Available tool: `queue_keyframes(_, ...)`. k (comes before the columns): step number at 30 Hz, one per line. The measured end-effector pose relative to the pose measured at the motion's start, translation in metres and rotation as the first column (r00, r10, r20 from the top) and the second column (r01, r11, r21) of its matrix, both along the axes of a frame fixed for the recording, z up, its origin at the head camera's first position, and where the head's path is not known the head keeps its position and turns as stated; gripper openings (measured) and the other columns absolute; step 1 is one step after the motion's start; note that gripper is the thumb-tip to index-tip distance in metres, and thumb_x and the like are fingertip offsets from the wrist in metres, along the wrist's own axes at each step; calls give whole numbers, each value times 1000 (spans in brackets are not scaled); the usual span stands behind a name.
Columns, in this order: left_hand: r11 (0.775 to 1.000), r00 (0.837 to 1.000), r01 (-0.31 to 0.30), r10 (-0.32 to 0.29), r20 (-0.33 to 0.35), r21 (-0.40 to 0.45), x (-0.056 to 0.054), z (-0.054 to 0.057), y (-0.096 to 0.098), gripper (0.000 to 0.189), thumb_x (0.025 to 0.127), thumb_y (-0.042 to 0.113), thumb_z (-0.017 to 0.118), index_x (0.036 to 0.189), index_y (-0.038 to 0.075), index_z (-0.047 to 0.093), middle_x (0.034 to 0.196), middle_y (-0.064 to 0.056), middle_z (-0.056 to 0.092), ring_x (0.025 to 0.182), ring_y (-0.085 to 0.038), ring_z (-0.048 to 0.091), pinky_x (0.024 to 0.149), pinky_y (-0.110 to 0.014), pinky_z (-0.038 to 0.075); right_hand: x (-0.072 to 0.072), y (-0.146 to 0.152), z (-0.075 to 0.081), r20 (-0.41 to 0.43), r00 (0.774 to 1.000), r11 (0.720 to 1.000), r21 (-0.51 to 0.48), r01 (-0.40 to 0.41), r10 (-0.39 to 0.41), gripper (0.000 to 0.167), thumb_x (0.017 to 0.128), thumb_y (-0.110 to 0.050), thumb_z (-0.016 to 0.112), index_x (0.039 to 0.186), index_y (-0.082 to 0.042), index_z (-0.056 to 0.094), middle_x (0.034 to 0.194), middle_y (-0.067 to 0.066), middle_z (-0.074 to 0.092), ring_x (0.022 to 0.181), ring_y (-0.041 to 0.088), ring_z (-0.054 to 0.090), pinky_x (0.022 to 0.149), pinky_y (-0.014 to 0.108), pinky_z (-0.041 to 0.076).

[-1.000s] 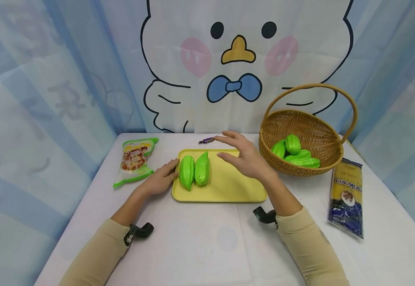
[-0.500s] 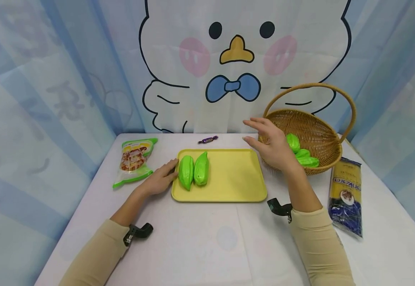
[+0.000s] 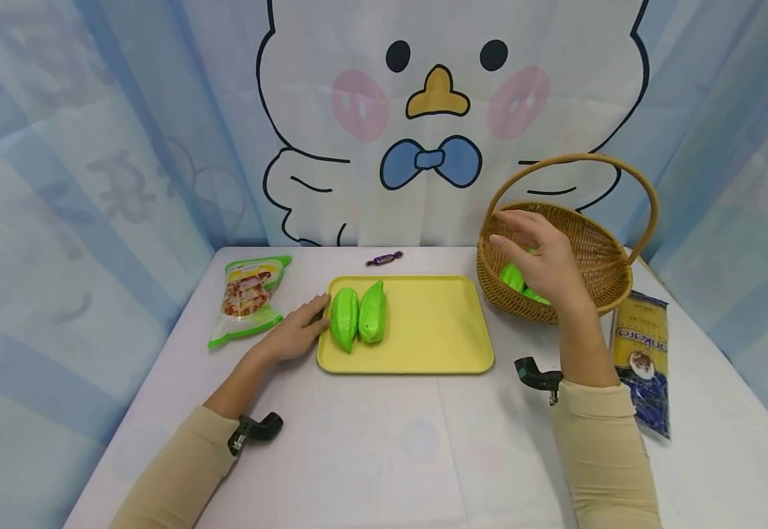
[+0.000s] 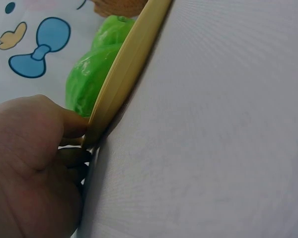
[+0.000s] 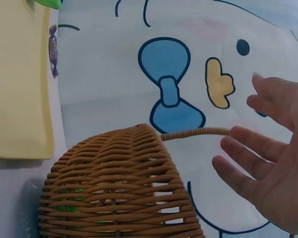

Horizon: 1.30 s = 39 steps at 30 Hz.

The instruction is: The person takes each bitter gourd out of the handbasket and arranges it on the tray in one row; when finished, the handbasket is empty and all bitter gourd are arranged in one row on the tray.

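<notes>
My left hand [image 3: 295,332] rests at the left rim of a yellow tray [image 3: 439,323], its fingertips touching the edge; the left wrist view shows the thumb [image 4: 74,124] against the rim. Two glossy green ridged fruits with pointed ends, one [image 3: 345,319] beside the other [image 3: 373,312], lie at the tray's left side. Over a brown wicker basket [image 3: 595,250] hovers my right hand [image 3: 542,257], thumb and fingers apart, holding nothing. Inside the basket are more green fruits [image 3: 512,277], partly hidden by that hand.
Behind the tray lies a purple-wrapped candy [image 3: 384,258]. A green-and-white food bag [image 3: 248,297] sits at the left, and a gold-and-blue packet [image 3: 641,360] at the right next to the basket. The basket's tall handle [image 3: 648,198] arches up. A printed curtain [image 3: 433,206] hangs behind.
My right hand has moved right, from above the tray to over the basket, with its fingers still apart. The left hand and the two fruits on the tray have stayed in place.
</notes>
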<state>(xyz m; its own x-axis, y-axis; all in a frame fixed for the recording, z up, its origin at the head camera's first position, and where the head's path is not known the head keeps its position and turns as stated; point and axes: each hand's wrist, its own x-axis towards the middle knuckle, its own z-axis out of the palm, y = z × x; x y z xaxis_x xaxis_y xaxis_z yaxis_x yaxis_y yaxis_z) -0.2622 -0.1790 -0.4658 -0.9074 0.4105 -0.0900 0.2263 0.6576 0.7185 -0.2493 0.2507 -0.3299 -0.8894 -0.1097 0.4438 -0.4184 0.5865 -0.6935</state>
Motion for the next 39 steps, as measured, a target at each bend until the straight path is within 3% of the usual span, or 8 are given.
queue_keyframes(8,1000,1000,-4,4,11,-1,1,1,1,61,114,27,41,167,6,19,173,-19,16,161,-39,11,132,-58,8,-11,23,-14,49,996,997,11,74,-74,49,105,-31,65,150,-14,58,156,16,49,139,38,50,114,61,45)
queue_keyframes(20,1000,1000,-7,7,13,-8,0,2,1,61,114,27,40,167,7,19,174,-18,16,162,-39,10,132,-57,8,-20,57,-28,87,974,971,144,193,-207,58,106,-40,60,156,-13,50,158,24,44,135,52,48,109,68,44)
queue_keyframes(32,1000,1000,-4,4,11,7,0,3,2,61,114,27,41,167,7,20,174,-17,16,162,-38,11,132,-57,8,-32,69,-36,221,940,934,306,185,-259,62,107,-34,61,161,-12,41,163,30,33,149,55,27,117,76,26)
queue_keyframes(39,1000,1000,-9,9,7,-2,-1,0,1,61,114,27,41,167,6,20,173,-18,17,162,-38,11,132,-56,9,-41,76,-33,297,925,917,384,112,-238,62,107,-31,61,160,-8,41,162,31,33,150,56,25,121,75,20)
